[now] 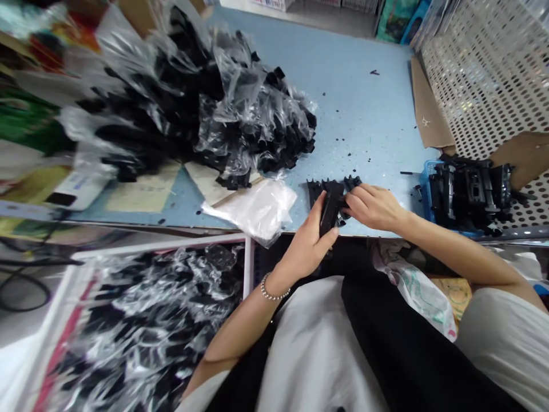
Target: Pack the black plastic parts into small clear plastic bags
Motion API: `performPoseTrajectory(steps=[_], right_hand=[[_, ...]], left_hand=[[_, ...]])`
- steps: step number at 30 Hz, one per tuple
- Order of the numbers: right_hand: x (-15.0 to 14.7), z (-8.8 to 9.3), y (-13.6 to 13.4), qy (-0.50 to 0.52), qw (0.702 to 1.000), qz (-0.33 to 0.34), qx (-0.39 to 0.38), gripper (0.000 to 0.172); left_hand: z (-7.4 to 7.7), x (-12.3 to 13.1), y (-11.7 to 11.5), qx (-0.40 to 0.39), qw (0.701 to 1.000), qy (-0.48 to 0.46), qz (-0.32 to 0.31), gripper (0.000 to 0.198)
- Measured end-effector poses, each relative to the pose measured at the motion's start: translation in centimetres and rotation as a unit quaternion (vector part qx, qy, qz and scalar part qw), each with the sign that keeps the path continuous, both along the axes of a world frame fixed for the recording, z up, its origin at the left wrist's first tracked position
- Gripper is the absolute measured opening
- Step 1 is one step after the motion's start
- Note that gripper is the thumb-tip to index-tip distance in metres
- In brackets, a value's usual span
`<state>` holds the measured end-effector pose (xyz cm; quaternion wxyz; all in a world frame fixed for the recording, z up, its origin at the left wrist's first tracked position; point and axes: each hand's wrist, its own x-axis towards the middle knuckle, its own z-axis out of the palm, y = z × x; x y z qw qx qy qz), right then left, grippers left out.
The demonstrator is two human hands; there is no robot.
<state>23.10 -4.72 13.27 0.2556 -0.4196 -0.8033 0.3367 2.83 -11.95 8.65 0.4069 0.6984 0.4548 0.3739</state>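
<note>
Near the front edge of the blue table, my left hand (311, 243) is closed round a long black plastic part (332, 203), thumb and fingers along its sides. My right hand (373, 207) is closed at the right of it, fingertips on another small black plastic part (351, 183) with prongs at its far end. The right fingertips hide much of that part, and I cannot tell whether the two parts touch. Another pronged black piece (314, 191) shows just left of the held one.
A large heap of black parts in clear bags (257, 109) covers the table's left. Flat clear bags (261, 209) lie nearer me. At right stands a blue basket (429, 171) of black parts beside a perforated white crate (472, 74). Below left, a white-rimmed box (247, 266) holds bagged parts.
</note>
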Motion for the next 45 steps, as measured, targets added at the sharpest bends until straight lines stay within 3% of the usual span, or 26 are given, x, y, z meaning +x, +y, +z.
performPoseTrajectory(steps=[5, 7, 9, 11, 12, 14, 16, 19, 21, 24, 26, 29, 31, 33, 35, 37, 39, 41, 43, 45], right_hand=[[-1.2, -0.4, 0.0, -0.010, 0.990, 0.030, -0.138, 0.061], [-1.0, -0.3, 0.0, -0.077, 0.993, 0.020, -0.083, 0.051], [-0.5, 0.2, 0.1, -0.149, 0.988, 0.002, 0.047, 0.037], [-0.2, 0.6, 0.1, -0.194, 0.969, 0.024, 0.149, 0.030], [-0.2, 0.6, 0.1, -0.196, 0.966, 0.046, 0.163, 0.028], [-0.5, 0.1, -0.2, -0.149, 0.981, 0.054, 0.110, 0.028], [-1.1, -0.9, -0.5, -0.080, 0.996, 0.015, 0.025, 0.039], [-1.6, -2.5, -1.0, -0.034, 0.997, -0.015, -0.073, 0.049], [-1.3, -3.0, -1.0, -0.032, 0.996, -0.019, -0.077, 0.036], [-0.7, -3.0, -0.9, -0.027, 0.999, -0.018, -0.018, 0.018], [-0.6, -3.1, -0.8, -0.004, 1.000, -0.014, -0.026, 0.026], [-1.0, -3.8, -0.9, 0.027, 0.995, -0.017, -0.099, 0.046], [-1.0, -4.3, -0.9, 0.009, 0.992, -0.006, -0.123, 0.049], [-0.4, -4.5, -0.8, -0.039, 0.997, 0.001, -0.061, 0.036], [0.4, -4.5, -0.6, -0.107, 0.991, 0.027, 0.077, 0.025], [1.1, -4.5, -0.4, -0.166, 0.966, 0.076, 0.183, 0.023], [1.2, -4.8, -0.4, -0.186, 0.956, 0.091, 0.207, 0.027], [0.7, -5.4, -0.6, -0.153, 0.976, 0.045, 0.149, 0.031], [-0.1, -6.0, -0.9, -0.097, 0.995, -0.004, 0.029, 0.037], [-0.6, -6.2, -1.1, -0.071, 0.995, -0.015, -0.068, 0.040]], left_hand=[[0.0, -0.2, -0.2, -0.002, 1.000, -0.013, 0.021, 0.079], [-0.1, -0.6, -0.2, -0.034, 0.999, -0.033, 0.019, 0.079], [-0.2, -0.9, -0.2, -0.088, 0.994, -0.063, 0.017, 0.080], [-0.2, -0.9, -0.4, -0.149, 0.984, -0.099, 0.011, 0.081], [-0.2, -0.7, -0.6, -0.174, 0.978, -0.115, 0.010, 0.081], [-0.4, -0.3, -0.9, -0.199, 0.971, -0.132, 0.016, 0.082], [-0.7, 0.2, -1.1, -0.189, 0.973, -0.128, 0.032, 0.084], [-1.3, 0.3, -1.2, -0.176, 0.976, -0.122, 0.047, 0.085], [-1.5, 0.2, -1.2, -0.204, 0.969, -0.133, 0.043, 0.084], [-1.5, 0.1, -1.2, -0.251, 0.955, -0.155, 0.027, 0.084], [-1.3, 0.2, -1.2, -0.247, 0.956, -0.152, 0.032, 0.083], [-1.4, 0.5, -1.1, -0.211, 0.969, -0.120, 0.055, 0.084], [-1.6, 0.5, -0.9, -0.215, 0.968, -0.121, 0.054, 0.084], [-1.9, 0.4, -0.6, -0.249, 0.957, -0.145, 0.045, 0.083], [-2.0, 0.3, -0.4, -0.284, 0.943, -0.171, 0.036, 0.085], [-1.9, 0.4, -0.2, -0.305, 0.934, -0.182, 0.028, 0.085], [-1.8, 0.6, -0.3, -0.305, 0.936, -0.175, 0.027, 0.085], [-1.8, 0.9, -0.4, -0.285, 0.945, -0.155, 0.038, 0.084], [-2.1, 1.1, -0.5, -0.259, 0.955, -0.133, 0.052, 0.085], [-2.2, 1.2, -0.5, -0.246, 0.960, -0.123, 0.058, 0.086]])
